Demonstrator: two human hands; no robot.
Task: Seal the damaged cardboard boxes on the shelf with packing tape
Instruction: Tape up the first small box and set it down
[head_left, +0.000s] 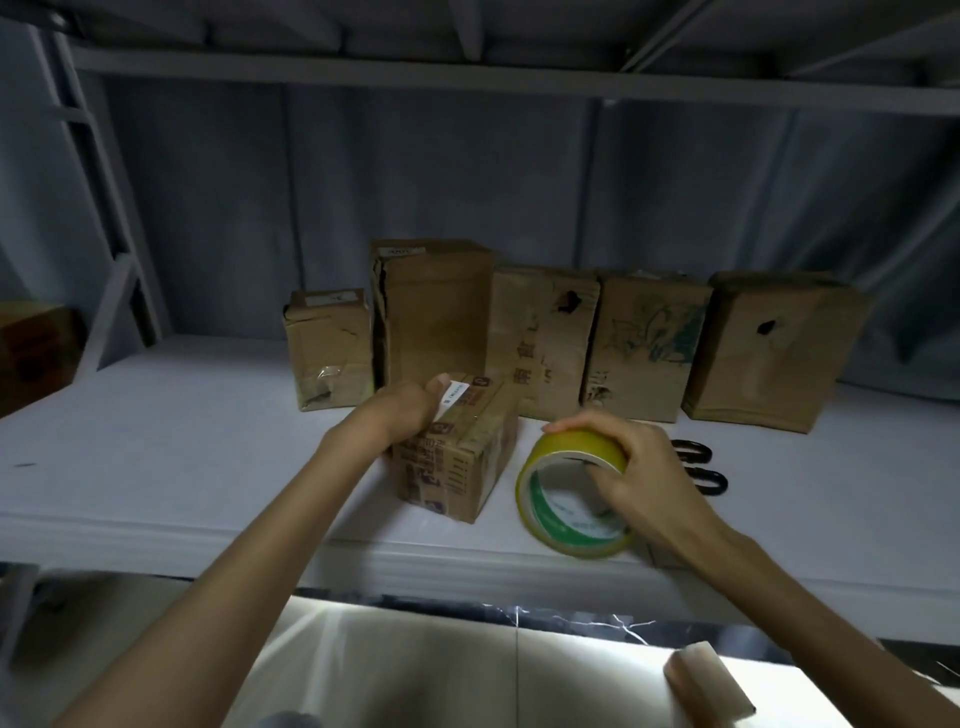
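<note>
A small printed cardboard box (457, 462) lies near the front of the white shelf (182, 441). My left hand (405, 410) rests on its top left edge, thumb by a white label. My right hand (639, 467) grips a yellow-green roll of packing tape (566, 514), held upright just right of that box. Behind stands a row of several worn cardboard boxes: a small torn one (327, 348), a tall one with a split edge (436, 306), one with a hole (545, 338), one with drawings (644, 343) and one with a hole at the far right (774, 348).
Black-handled scissors (701, 465) lie on the shelf behind my right hand. Another brown box (36, 353) sits at the far left edge. An upper shelf board (467, 78) runs overhead. A pale block (706, 680) lies below the shelf front.
</note>
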